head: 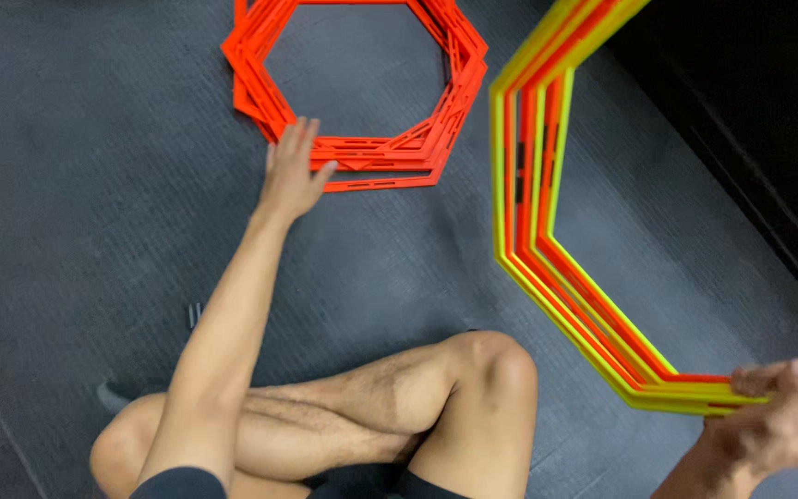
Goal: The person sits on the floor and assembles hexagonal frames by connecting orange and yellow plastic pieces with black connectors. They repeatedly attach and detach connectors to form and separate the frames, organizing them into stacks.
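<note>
The left hand (pixel 290 171) lies flat, fingers spread, on the near edge of the orange hexagon rings (pixel 362 152) stacked on the dark floor (pixel 76 139). The right hand (pixel 773 420) is clamped round a bundle of yellow and orange rings (pixel 547 268), held upright. They look like light, stiff plastic, best gripped along a straight side.

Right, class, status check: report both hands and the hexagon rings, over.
Left hand flat on the stack of orange plastic hexagon rings on the dark floor. Right hand in a closed grip on a raised bundle of yellow and orange hexagon rings. Nothing between them.
</note>
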